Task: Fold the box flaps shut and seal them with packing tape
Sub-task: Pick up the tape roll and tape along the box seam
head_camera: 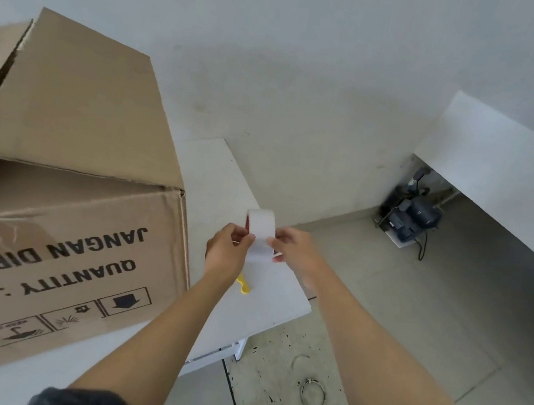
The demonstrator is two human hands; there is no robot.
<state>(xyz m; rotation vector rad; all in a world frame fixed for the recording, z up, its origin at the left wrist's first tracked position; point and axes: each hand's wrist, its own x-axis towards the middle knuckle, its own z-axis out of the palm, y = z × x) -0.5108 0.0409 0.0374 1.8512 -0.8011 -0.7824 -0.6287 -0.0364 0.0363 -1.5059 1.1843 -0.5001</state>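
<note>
Right of box [72, 124], left hand [226, 254] and right hand [298, 252] pinch tape roll [260, 232]: likely light, stiff, sticky; hold by its sides.

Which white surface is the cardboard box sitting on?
The near table, carrying the cardboard box and a yellow object; the far ledge stands apart at right.
</note>
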